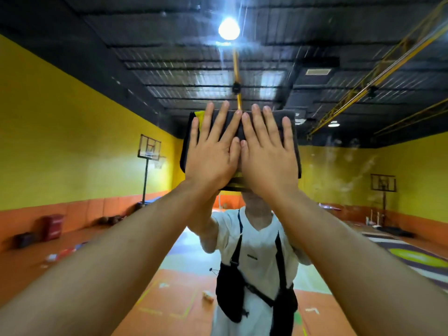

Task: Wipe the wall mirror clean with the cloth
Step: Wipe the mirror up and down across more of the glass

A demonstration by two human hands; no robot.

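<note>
Yellow gym walls fill the wall mirror (97, 117). I press the folded dark cloth (294, 152) against its glass, high up. My left hand (211, 161) and right hand (269, 163) lie flat, fingers straight, side by side, likely to spread pressure evenly.

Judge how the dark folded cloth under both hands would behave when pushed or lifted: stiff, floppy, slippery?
Probably floppy: the cloth is folded in layers with soft rounded edges, so it would likely droop if lifted by a corner. It should slide readily over the mirror while the left hand and right hand press flat on it.
</note>
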